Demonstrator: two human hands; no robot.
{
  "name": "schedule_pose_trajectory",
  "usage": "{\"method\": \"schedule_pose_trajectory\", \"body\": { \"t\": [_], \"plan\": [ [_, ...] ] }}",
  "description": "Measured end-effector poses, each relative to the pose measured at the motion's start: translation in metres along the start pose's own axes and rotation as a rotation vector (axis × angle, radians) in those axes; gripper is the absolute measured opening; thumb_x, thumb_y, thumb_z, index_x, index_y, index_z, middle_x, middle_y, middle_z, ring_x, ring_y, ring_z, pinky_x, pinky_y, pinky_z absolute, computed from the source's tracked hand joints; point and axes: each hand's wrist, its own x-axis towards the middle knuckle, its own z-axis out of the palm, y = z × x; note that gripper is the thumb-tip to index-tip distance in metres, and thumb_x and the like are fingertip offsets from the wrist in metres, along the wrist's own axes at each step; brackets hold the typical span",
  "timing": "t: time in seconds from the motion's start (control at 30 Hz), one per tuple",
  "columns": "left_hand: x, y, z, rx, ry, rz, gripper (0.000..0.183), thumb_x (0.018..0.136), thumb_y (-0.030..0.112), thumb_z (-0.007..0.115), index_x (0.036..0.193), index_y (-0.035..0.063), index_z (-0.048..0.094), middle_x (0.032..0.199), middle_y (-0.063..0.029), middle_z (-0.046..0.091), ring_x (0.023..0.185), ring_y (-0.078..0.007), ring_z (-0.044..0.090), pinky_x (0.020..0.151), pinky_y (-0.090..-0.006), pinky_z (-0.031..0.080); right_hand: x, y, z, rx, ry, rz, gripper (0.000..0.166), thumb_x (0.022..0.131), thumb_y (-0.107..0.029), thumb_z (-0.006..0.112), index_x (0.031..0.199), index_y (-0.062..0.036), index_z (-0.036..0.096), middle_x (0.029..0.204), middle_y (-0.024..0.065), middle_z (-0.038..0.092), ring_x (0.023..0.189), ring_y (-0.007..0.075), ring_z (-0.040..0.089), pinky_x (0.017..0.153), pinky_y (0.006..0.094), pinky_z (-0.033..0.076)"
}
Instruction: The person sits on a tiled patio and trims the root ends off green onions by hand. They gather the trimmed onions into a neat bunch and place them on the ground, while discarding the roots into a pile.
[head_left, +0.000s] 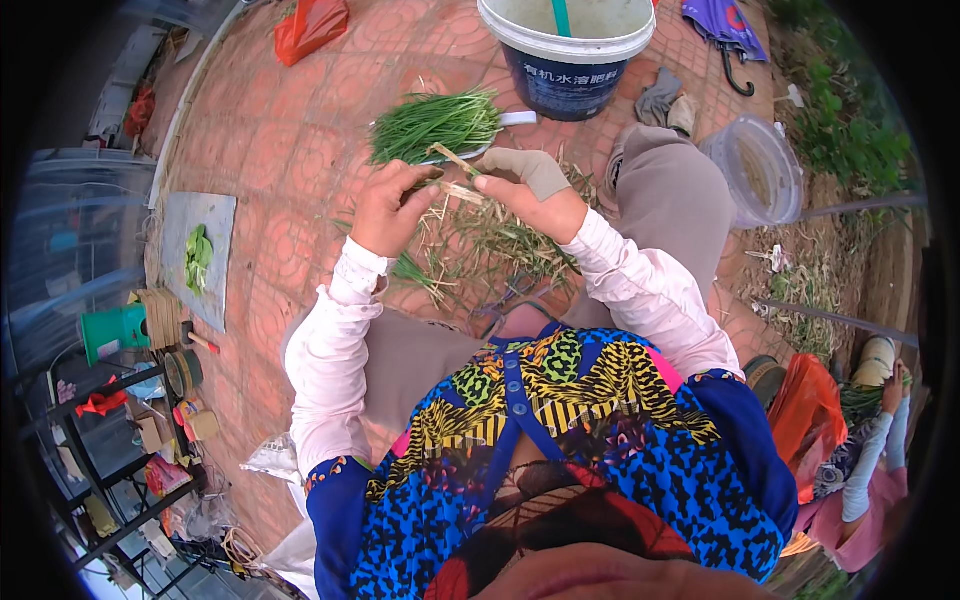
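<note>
My left hand (391, 204) is raised above the ground, its thumb and fingertips close together at pale dry stalk pieces (459, 192). To its right, my right hand (531, 187), with a tan wrap around its fingers, pinches a short stalk with a green lower end and a dry tip (452, 158). Which hand holds the pale pieces is hard to tell. Just beyond both hands lies a pile of trimmed green leafy stalks (439, 124) on a white tray or scale (517, 118). Below the hands, green and dry plant scraps (517, 244) are scattered on the red paving.
A dark blue bucket with a white rim (566, 45) stands beyond the pile. Right of my leg is a clear plastic tub (754, 171). A grey board (217, 262) holds green leaves at left. Another person (862, 480) is at the far right, beside a red plastic bag (808, 420).
</note>
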Motion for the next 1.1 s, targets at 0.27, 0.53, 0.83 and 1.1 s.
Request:
{"method": "schedule_pose_trajectory", "body": {
  "t": [0.27,0.53,0.83,1.1],
  "plan": [
    [0.010,0.021,0.009,-0.312,0.041,-0.087,0.016,0.074,0.006,0.069,0.088,-0.0021,0.067,0.072,-0.0054,0.058,0.059,-0.0126,0.057,0.051,-0.0270,0.042,0.006,0.002,0.016,-0.051,0.005,-0.084,0.021,0.079,-0.016,0.060,0.093,-0.0017,0.063,0.075,0.0147,0.062,0.070,0.0254,0.061,0.064,0.0346,0.046],
    [0.008,0.033,0.007,-0.276,0.081,-0.093,0.007,0.073,0.001,0.067,0.079,-0.0033,0.067,0.070,-0.0047,0.060,0.059,-0.0112,0.055,0.052,-0.0250,0.041,0.004,-0.008,0.013,-0.222,0.045,-0.106,0.018,0.075,-0.015,0.063,0.087,-0.0014,0.061,0.076,0.0165,0.062,0.071,0.0308,0.061,0.064,0.0366,0.046],
    [-0.007,0.030,-0.015,-0.831,0.158,-0.214,0.007,0.071,-0.006,0.065,0.076,-0.0021,0.064,0.073,-0.0025,0.056,0.064,-0.0102,0.049,0.057,-0.0238,0.039,0.012,0.000,-0.019,-0.066,0.189,-0.063,0.021,0.074,-0.014,0.069,0.088,0.0002,0.063,0.076,0.0093,0.062,0.069,0.0171,0.059,0.064,0.0292,0.046],
    [-0.029,-0.045,0.029,0.374,-0.191,-0.110,0.033,0.085,0.036,0.058,0.090,0.0047,0.064,0.087,-0.0140,0.063,0.078,-0.0334,0.061,0.066,-0.0429,0.048,0.011,-0.015,-0.068,0.181,0.211,-0.071,0.025,0.082,-0.018,0.067,0.099,-0.0008,0.063,0.085,0.0001,0.063,0.078,0.0069,0.055,0.070,0.0220,0.043]
  ]
}}
